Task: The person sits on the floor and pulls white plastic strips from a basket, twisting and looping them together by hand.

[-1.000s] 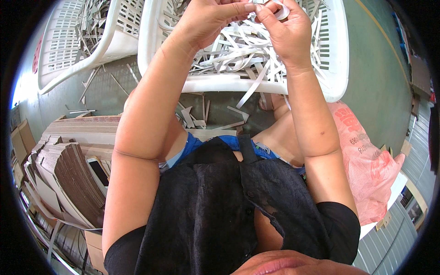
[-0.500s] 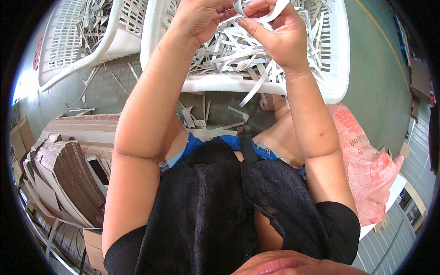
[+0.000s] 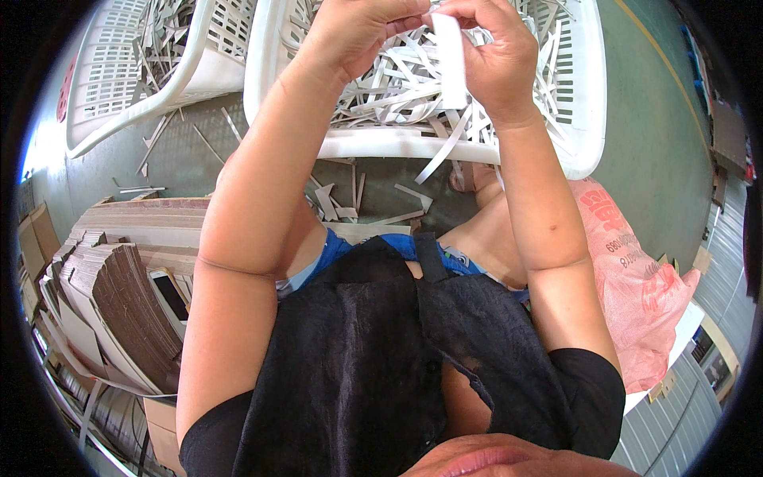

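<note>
My left hand [image 3: 358,36] and my right hand [image 3: 499,63] meet above a white plastic basket [image 3: 381,146], at the top edge of the view. A white strip [image 3: 451,67], apparently paper or thin card, hangs down from between their pinched fingertips. Both hands are closed at its upper end, and the very tips of the fingers are partly cut off. Below them, a heap of narrow white strips [image 3: 389,99] fills the basket. One loose strip [image 3: 442,155] droops over the basket's near rim.
Another white basket [image 3: 189,75] with greyish strips stands at the left. Cut scraps [image 3: 326,203] lie on the green floor. Stacked cardboard sheets [image 3: 119,310] are beside my left arm, with a phone [image 3: 169,296] on them. A pink sack [image 3: 628,302] sits by my right arm.
The white strip was curled between both hands; now it hangs straight down in front of my right fingers. My fingertips have come closer together at its upper end.
</note>
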The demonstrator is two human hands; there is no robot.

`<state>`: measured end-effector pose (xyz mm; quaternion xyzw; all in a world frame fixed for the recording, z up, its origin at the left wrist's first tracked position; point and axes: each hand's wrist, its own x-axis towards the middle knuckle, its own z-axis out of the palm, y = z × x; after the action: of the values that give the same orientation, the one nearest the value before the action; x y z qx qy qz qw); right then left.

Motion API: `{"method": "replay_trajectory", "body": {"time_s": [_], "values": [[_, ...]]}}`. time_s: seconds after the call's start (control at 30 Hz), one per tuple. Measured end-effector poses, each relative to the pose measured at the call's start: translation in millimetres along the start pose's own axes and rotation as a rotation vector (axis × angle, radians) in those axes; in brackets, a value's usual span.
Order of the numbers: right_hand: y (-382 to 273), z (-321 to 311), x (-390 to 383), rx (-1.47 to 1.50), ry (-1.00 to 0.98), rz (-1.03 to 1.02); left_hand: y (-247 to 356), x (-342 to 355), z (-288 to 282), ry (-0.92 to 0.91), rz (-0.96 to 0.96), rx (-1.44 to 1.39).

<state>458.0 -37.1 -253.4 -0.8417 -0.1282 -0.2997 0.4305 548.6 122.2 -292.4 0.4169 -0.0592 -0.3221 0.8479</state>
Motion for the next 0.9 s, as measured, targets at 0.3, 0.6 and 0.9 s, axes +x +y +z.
{"method": "replay_trajectory", "body": {"time_s": [0.3, 0.6, 0.9], "values": [[-1.8, -0.4, -1.6, 0.310, 0.067, 0.560, -3.7, -0.4, 6.4, -0.079, 0.131, 0.083], [4.3, -0.1, -4.7, 0.553, 0.085, 0.649, -2.1, -5.8, 10.2, -0.033, 0.022, 0.056], [-6.5, -5.7, 3.6, -0.008, -0.064, 0.121, 9.4, -1.8, -4.5, -0.073, -0.140, -0.086]]}}
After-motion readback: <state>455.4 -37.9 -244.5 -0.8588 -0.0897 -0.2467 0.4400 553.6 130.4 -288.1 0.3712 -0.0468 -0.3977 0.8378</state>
